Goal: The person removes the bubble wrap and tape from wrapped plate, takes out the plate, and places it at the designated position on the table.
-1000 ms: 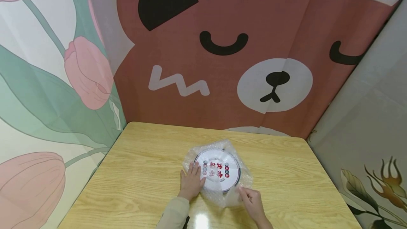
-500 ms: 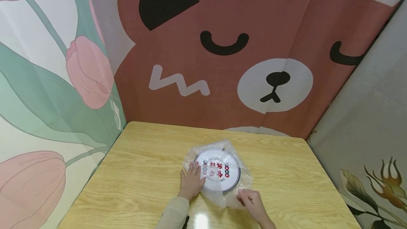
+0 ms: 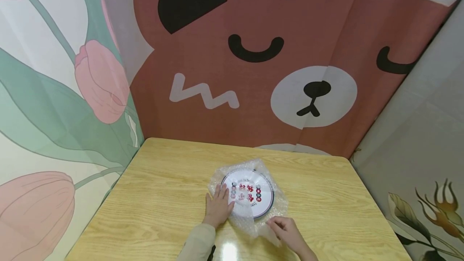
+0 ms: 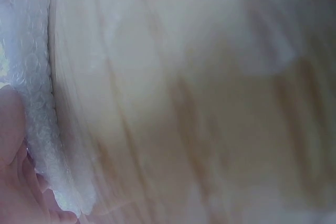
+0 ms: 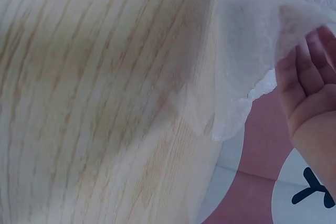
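A round white plate [image 3: 259,182] with a dark rim, red characters and coloured dots lies on the table inside bubble wrap [image 3: 262,166]. My left hand [image 3: 217,208] rests on the wrap at the plate's left side, fingers extended. In the left wrist view, part of that hand [image 4: 13,156] touches the edge of the bubble wrap [image 4: 37,98]. My right hand [image 3: 288,230] pinches a smooth see-through strip, like clear tape [image 5: 299,22], at the wrap's lower right corner. The right wrist view shows those curled fingers [image 5: 307,66] by the lifted strip.
The wooden table [image 3: 163,188] spreads around the wrapped plate. A bear-print curtain [image 3: 253,104] hangs behind its back edge. Flower-print cloths hang on the left [image 3: 65,132] and right [image 3: 427,132].
My right hand has shifted slightly left and down, drawing the clear tape with it from the wrap's corner. My left hand and the plate have stayed in place.
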Available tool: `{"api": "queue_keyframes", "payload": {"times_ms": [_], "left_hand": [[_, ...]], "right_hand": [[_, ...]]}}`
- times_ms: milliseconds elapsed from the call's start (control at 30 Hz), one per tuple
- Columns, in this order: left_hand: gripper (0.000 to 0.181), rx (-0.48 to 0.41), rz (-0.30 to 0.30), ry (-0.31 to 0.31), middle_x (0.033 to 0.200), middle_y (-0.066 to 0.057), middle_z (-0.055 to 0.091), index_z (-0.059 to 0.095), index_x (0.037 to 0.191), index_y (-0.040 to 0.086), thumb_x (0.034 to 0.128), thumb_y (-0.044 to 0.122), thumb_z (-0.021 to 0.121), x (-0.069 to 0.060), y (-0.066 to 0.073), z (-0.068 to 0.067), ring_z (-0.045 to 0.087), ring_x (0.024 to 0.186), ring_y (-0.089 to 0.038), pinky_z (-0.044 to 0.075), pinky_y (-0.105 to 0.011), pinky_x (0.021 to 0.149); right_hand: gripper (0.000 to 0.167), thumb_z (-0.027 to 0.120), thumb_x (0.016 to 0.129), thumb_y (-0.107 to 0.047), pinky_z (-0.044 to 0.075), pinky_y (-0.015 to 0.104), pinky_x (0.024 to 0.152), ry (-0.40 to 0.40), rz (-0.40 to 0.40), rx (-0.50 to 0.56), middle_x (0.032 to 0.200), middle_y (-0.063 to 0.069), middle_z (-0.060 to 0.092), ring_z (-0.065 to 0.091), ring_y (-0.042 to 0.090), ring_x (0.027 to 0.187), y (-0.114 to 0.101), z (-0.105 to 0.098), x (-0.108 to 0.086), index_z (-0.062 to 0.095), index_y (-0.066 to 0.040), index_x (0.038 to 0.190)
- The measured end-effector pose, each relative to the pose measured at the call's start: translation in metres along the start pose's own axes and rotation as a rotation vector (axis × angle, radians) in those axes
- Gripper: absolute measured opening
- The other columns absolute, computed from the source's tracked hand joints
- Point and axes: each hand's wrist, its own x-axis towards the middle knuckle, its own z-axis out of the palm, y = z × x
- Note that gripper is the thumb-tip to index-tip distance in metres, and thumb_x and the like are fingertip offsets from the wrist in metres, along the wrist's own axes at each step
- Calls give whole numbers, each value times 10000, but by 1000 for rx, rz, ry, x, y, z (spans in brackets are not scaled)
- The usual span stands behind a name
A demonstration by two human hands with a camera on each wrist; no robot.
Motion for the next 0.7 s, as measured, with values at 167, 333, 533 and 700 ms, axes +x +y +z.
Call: {"api": "queue_keyframes", "payload": {"times_ms": [167, 333, 533, 700], "left_hand": [[544, -10, -1, 2, 1392, -87, 352, 469, 1287, 30, 904, 413, 418, 1, 0, 1, 263, 1284, -299, 257, -603, 928], [546, -13, -2, -4, 1395, -83, 349, 468, 1288, 32, 902, 415, 421, 1, 0, 0, 260, 1286, -296, 251, -601, 933], [544, -14, 2, -3, 1388, -86, 358, 476, 1279, 26, 897, 410, 432, 0, 0, -1, 267, 1282, -296, 254, -602, 931], [546, -19, 0, -10, 1394, -85, 349, 468, 1285, 24, 900, 408, 428, 0, 0, -1, 257, 1287, -294, 251, -603, 933]], "right_hand": [[155, 573, 861, -62, 423, 212, 364, -116, 126, 6, 587, -61, 529, 432, -29, 447, 15, 1, -3, 639, 78, 870], [167, 622, 813, -60, 461, 237, 402, -221, 114, 1, 699, -37, 597, 472, -19, 500, 15, 2, -6, 643, 85, 893], [173, 643, 783, -59, 443, 203, 461, -271, 102, -52, 707, -23, 600, 469, -19, 561, 13, 3, -6, 649, 76, 891], [153, 666, 740, -21, 475, 221, 582, -257, 22, -113, 757, 3, 618, 523, 7, 679, 15, 3, -8, 650, 70, 862]]}}
